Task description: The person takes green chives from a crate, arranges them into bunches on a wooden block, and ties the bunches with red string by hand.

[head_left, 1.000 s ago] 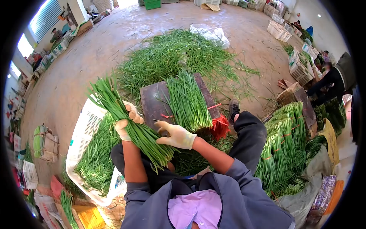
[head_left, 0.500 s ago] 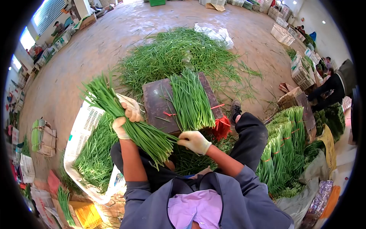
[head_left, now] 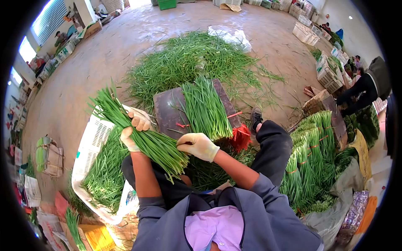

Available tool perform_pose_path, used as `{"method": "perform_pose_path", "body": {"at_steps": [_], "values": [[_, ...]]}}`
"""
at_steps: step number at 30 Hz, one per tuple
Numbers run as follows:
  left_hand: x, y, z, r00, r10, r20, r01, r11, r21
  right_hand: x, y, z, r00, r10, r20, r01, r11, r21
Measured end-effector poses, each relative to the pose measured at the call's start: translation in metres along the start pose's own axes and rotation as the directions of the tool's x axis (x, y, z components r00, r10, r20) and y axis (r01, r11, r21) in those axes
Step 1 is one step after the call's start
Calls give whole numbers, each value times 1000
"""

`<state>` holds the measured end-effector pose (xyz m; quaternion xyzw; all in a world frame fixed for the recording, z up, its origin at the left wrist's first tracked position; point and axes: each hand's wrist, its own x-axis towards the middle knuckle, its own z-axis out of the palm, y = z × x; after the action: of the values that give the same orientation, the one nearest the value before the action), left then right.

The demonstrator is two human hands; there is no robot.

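My left hand (head_left: 136, 129), in a pale glove, is wrapped round a thick bunch of garlic chives (head_left: 157, 148), leafy ends up and to the left, pale cut ends toward my lap. My right hand (head_left: 199, 146), also gloved, has its thumb and fingers pinched at the right edge of that bunch, near the stem ends. Exactly which stalks lie between those fingertips is hidden. Ahead, another bundle of garlic chives (head_left: 206, 109) lies on a dark board (head_left: 165, 111), with a red tie showing beside it. Red ties (head_left: 240, 138) hang at the board's right corner.
Left of me stands a white plastic crate (head_left: 79, 167) filled with chives. A loose heap of green leaves (head_left: 188, 62) spreads beyond the board. Tied chive bundles (head_left: 307, 167) stand at my right. Another person (head_left: 368, 85) bends over at far right.
My right hand has moved left and slightly up, from the tips of the stems onto the edge of the bunch. My left hand keeps its hold, almost unmoved.
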<state>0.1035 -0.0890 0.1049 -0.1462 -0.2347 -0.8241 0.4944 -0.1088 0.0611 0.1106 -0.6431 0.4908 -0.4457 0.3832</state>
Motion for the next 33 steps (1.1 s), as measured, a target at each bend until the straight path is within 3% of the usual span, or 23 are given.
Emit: {"method": "perform_pose_path", "body": {"at_steps": [3,4,6,8,9,10,11,12,14,15,16,18,19,21,22,24,26,28,30,31,32,33], "values": [[-2,6,-2,1000,6,10,-7,999,46,-10,-4,-14,975,174,-135,-126,944,306],[-5,10,-4,994,75,-85,-70,995,66,-16,-5,-24,938,269,-220,-156,891,426],[-10,18,-9,962,158,-221,-146,987,72,-31,19,-38,843,314,-437,-10,820,572],[-9,27,-16,954,191,-229,-171,980,103,-49,46,-50,867,264,-423,45,803,594],[-9,29,-19,954,192,-230,-172,980,104,-58,37,-55,925,322,-203,-203,867,454],[-8,30,-22,936,236,-262,-194,965,177,-64,29,-56,911,411,10,-401,883,244],[-7,30,-25,915,281,-291,-212,945,247,-70,49,-49,978,160,133,-154,987,-53],[-6,27,-25,916,278,-290,-211,947,244,-71,34,-43,922,340,184,-300,930,-212],[-5,24,-25,862,352,-365,-214,905,369,-65,26,-26,965,262,12,-261,965,-37],[-6,21,-23,861,355,-365,-217,904,368,-58,13,-18,899,435,44,-428,855,292],[-7,18,-20,853,344,-393,-192,907,375,-51,9,-7,909,417,15,-403,869,286],[-2,11,-14,842,310,-442,-135,913,384,-33,18,22,896,387,-219,-346,916,204],[0,6,-16,796,369,-481,-147,887,437,-24,26,31,896,383,-225,-341,917,205],[-2,3,-26,788,371,-491,-139,884,446,-8,42,44,890,51,-454,-156,968,-195],[-4,5,-31,777,377,-504,-131,880,456,-7,47,42,890,49,-454,-153,969,-194],[-3,4,-30,727,440,-527,-163,856,490,-6,51,30,865,436,-247,-362,885,293],[-5,1,-30,668,507,-545,-150,809,569,-19,55,23,878,422,-224,-375,900,223],[-3,-5,-16,642,578,-504,-155,741,653,-37,72,16,840,542,25,-541,835,94],[1,-1,-18,553,610,-568,-155,745,649,-50,80,3,824,566,18,-556,815,-162],[4,2,-19,518,593,-616,-163,776,610,-56,82,-2,768,641,14,-639,767,-65],[3,2,-15,515,591,-621,-158,777,609,-58,75,-3,793,605,-75,-607,794,-15],[4,0,-10,526,594,-609,-164,773,612,-56,70,-2,868,456,-199,-469,883,-22]]}}
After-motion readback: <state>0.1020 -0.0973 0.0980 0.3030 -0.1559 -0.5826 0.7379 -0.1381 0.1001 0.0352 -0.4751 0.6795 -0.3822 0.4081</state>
